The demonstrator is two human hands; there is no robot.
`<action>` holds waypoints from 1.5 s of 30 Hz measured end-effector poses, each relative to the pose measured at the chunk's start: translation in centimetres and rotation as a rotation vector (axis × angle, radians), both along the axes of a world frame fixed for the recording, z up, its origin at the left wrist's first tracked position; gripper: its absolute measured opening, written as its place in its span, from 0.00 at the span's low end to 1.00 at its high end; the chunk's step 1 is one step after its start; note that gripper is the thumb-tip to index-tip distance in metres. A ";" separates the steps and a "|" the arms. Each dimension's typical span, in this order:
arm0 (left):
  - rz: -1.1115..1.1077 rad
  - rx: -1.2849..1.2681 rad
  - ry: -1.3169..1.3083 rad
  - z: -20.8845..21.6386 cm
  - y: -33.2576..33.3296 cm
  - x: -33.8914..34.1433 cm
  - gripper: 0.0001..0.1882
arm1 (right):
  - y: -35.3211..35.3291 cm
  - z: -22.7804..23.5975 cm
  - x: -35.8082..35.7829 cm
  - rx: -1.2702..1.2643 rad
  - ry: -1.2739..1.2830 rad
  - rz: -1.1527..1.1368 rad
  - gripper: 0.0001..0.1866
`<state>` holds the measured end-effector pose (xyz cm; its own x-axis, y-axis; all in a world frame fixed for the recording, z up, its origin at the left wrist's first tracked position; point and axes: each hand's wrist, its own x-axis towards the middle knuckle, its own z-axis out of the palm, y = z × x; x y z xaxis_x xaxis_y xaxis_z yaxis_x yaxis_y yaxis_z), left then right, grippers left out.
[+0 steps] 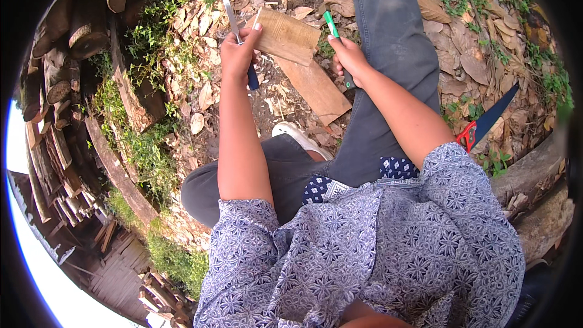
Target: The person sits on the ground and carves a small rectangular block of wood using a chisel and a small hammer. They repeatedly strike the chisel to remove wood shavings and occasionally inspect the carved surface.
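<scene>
My left hand is closed around a slim tool with a flat metal blade and a dark blue handle, which looks like a chisel. A thin pale strip stands by its thumb. Beside that thumb lies a flat wooden board, overlapping a second board on the ground. Over by my right thigh, my right hand grips a slim green tool with a dark lower end; its exact kind is unclear. The fingers partly hide both tools.
A handsaw with a red handle lies on dry leaves at the right. Stacked logs fill the left side, beside green plants. My trousered leg stretches forward, and a pale shoe shows below the boards.
</scene>
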<state>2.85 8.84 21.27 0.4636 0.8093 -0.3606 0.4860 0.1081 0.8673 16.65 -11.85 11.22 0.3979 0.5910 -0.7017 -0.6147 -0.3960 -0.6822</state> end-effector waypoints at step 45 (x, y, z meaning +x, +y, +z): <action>-0.540 0.446 0.731 -14.1 -8.9 -1.5 0.23 | 0.2 -1.2 -0.3 -0.112 -0.104 0.143 0.15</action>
